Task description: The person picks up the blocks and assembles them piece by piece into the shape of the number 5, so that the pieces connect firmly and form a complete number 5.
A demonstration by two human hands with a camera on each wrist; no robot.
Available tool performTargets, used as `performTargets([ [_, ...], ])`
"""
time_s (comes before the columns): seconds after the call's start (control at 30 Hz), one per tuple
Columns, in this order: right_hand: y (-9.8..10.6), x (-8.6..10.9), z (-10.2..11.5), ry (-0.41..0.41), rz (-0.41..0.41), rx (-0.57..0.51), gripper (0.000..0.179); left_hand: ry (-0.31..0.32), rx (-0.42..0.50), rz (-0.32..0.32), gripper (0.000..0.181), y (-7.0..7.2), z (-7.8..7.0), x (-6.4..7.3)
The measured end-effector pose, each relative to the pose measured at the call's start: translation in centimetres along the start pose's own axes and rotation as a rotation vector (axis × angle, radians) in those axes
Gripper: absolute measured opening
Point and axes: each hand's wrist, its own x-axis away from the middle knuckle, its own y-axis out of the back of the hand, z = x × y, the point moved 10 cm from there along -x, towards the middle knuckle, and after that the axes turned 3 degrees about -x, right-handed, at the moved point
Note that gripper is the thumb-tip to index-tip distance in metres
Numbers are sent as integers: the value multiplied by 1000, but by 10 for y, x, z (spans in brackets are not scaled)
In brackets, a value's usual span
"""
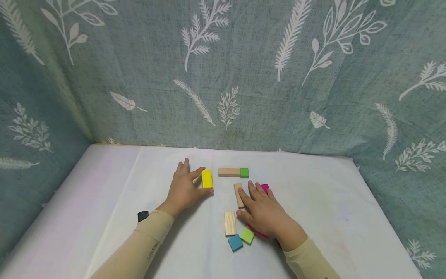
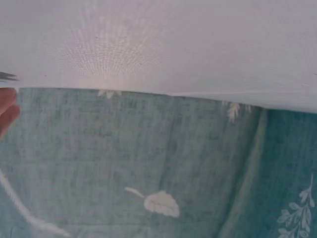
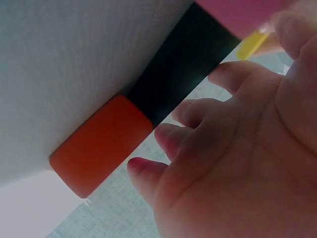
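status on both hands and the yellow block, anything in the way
Left hand pinching yellow block by its ends. Right hand partly hiding magenta block and red block. Nothing seen on top of yellow block.

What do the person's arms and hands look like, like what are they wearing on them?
The left hand and right hand are ungloved. Plain beige covers both forearms: the left sleeve carries small dark lettering, too small to read surely, and a black object shows beside its cuff. The right sleeve matches in colour.
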Motion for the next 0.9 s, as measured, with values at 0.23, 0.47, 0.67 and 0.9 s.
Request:
performTargets([
  [0.23,-1,0,-1,3,6,-4,73,-4,-70,53,84,-8,1,-15],
  [0.47,-4,-3,-4,6,0,10,72,2,-94,92,84,-15,-1,-28],
  [0.67,-4,-4,-4,-1,8,24,73,29,-90,121,83,-20,0,-31],
  [0.9,-3,-3,-7,-20,13,24,74,21,-65,134,84,-25,-1,-34],
])
